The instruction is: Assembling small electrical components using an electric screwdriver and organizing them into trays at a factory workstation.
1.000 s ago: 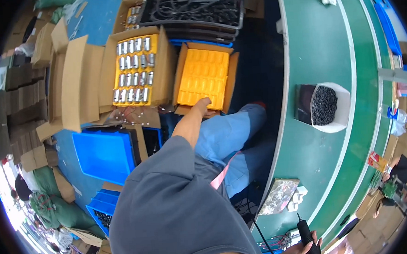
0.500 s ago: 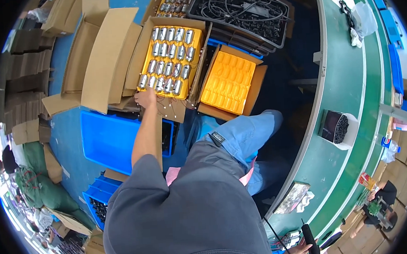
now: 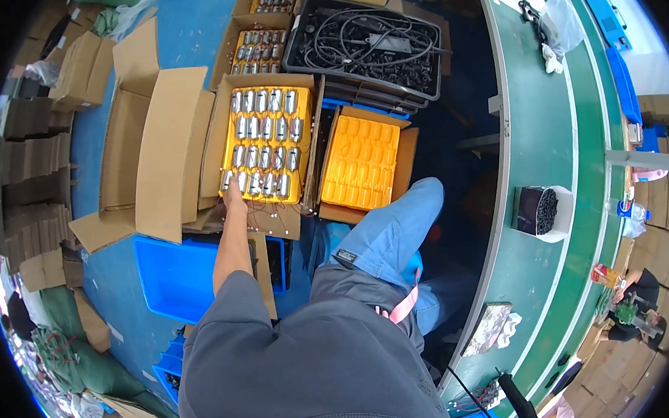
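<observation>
My left hand point(image 3: 234, 197) reaches forward to the near left corner of a yellow moulded tray point(image 3: 301, 107). Its fingers close around a small silver motor point(image 3: 228, 179) in the front row, partly covering it. Rows of similar cylindrical motors with thin wires fill the tray, which sits in an open cardboard box point(image 3: 208, 174). Loose wire ends hang over the tray's near edge. My right hand is out of the picture. Near the lower right edge, a black pen-shaped power screwdriver point(image 3: 518, 398) stands by the green bench.
Beside the motors, another box holds a yellow tray point(image 3: 360, 161) with bare hollows. Behind it is a black crate point(image 3: 370, 46) of cables and dark parts. A blue bin point(image 3: 174, 276) lies left of my arm. The green workbench point(image 3: 542, 288) curves along my right, carrying a container of black parts point(image 3: 547, 211).
The view has shifted, so boxes and trays sit lower and further left. My left hand stays at the same tray corner. My right hand, by the screwdriver before, has left the picture.
</observation>
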A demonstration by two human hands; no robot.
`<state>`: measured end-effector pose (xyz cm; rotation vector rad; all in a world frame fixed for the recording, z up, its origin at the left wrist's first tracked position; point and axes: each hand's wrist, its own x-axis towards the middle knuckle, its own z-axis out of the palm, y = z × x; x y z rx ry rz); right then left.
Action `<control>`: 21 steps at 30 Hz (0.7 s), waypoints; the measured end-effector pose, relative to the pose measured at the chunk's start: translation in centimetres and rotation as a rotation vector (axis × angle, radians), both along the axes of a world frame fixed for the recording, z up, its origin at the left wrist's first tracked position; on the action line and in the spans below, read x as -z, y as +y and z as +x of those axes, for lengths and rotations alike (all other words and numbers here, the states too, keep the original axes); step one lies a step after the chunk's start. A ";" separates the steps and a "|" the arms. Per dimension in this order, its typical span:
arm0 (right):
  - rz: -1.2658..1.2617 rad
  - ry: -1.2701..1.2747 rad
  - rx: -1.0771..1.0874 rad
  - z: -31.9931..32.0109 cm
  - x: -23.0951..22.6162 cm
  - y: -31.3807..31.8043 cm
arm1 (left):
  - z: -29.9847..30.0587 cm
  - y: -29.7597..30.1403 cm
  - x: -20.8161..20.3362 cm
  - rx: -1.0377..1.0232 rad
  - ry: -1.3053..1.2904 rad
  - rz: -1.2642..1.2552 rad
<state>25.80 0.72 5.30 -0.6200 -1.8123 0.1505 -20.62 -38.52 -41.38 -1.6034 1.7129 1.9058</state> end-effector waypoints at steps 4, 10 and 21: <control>0.096 0.007 -0.068 -2.9 -0.1 -0.5 | -0.5 -0.8 0.2 0.027 -0.077 -0.233; -0.725 -0.731 -0.928 -28.7 10.6 -4.0 | 1.8 2.8 -4.1 -0.252 0.327 0.402; -0.118 -0.966 -1.461 -58.0 32.5 -13.8 | 3.9 2.2 -3.4 -0.247 0.502 0.619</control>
